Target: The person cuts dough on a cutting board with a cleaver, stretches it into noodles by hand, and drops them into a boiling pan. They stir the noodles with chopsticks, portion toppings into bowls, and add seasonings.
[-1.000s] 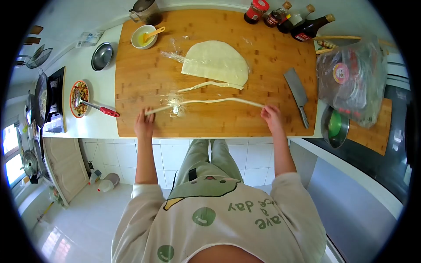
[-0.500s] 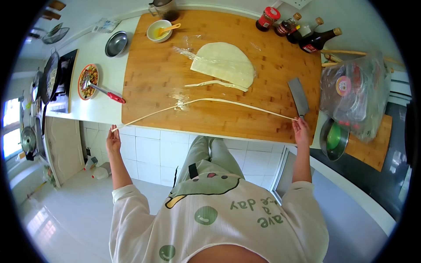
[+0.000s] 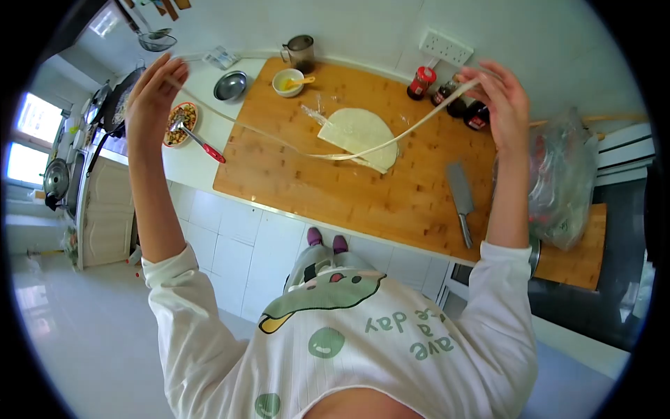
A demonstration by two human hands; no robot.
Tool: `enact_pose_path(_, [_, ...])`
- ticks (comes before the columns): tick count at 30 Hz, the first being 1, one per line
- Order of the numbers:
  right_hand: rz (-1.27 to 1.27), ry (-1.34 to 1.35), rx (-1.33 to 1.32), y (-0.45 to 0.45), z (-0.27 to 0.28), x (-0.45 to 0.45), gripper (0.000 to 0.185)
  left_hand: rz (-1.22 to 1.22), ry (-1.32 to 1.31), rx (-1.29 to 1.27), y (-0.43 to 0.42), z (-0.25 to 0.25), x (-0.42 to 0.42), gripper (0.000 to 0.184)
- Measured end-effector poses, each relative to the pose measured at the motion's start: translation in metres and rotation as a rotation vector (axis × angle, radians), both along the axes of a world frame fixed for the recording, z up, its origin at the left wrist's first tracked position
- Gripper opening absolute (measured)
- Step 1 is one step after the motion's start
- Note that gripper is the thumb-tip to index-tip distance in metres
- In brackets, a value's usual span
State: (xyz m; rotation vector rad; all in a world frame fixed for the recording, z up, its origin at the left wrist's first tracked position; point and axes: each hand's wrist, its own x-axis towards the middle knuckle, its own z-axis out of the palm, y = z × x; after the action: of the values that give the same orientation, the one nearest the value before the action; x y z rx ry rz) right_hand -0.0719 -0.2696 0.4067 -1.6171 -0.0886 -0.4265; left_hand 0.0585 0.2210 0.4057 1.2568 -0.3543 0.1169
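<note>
A long thin dough strip (image 3: 412, 130) hangs in a curve between my raised hands, its middle dipping over the wooden board (image 3: 279, 171). My left hand (image 3: 158, 87) pinches one end at the upper left. At the upper right my right hand (image 3: 499, 94) pinches the other end, in front of the bottles. Beneath the strip lies a flat dough sheet (image 3: 363, 126), cut straight along one side, with crumpled plastic film at its left corner. The second, shorter strip by the sheet's lower edge is partly hidden. A cleaver (image 3: 459, 188) rests on the board's right side.
Behind the board's left part stand a white bowl (image 3: 288, 82) with a yellow brush and a pitcher (image 3: 300, 52). Left are a metal bowl (image 3: 231, 86) and a dish of chopped food (image 3: 172, 133) with a red-handled ladle. A sauce jar (image 3: 421, 82) stands behind; a plastic bag (image 3: 562, 185) lies right.
Both hands have spread apart from beside the board, then risen high with the strip, which now sags between them instead of lying across the board. The camera view has shifted.
</note>
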Motion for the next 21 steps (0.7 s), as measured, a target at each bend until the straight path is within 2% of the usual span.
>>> enact_pose_path(2, [0.138,-0.061,-0.123,0.037,0.037,0.020,0.026,-0.071,-0.075,0.195,-0.041,0.041,-0.022,0.037])
enact_pose_path(4, [0.251,-0.158,-0.252,0.078,0.059,0.041,0.027,-0.014,-0.113,0.459,-0.084,0.073,-0.044,0.038])
enact_pose_path(6, [0.328,-0.245,-0.308,0.115,0.069,0.064,0.027,-0.147,-0.135,0.473,-0.108,0.082,-0.044,0.038])
enact_pose_path(8, [0.277,-0.391,-0.594,0.150,0.071,0.084,0.031,-0.208,-0.094,0.525,-0.123,0.090,-0.050,0.035])
enact_pose_path(9, [0.296,-0.412,-0.597,0.165,0.072,0.091,0.031,-0.272,-0.088,0.521,-0.124,0.088,-0.042,0.033])
enact_pose_path(11, [0.133,-0.649,-0.882,0.190,0.071,0.102,0.037,-0.331,-0.138,0.497,-0.119,0.084,-0.032,0.025])
enact_pose_path(14, [0.024,-0.810,-1.014,0.220,0.068,0.110,0.042,-0.243,-0.093,0.612,-0.097,0.094,-0.032,0.022])
enact_pose_path(16, [0.026,-0.834,-1.009,0.237,0.069,0.112,0.041,-0.222,-0.082,0.610,-0.083,0.094,-0.025,0.021])
enact_pose_path(19, [-0.079,-0.939,-1.058,0.264,0.066,0.117,0.041,-0.175,-0.152,0.876,-0.059,0.089,0.014,0.021])
enact_pose_path(21, [-0.184,-1.010,-1.063,0.286,0.066,0.123,0.041,-0.195,-0.173,0.913,-0.037,0.091,0.023,0.022])
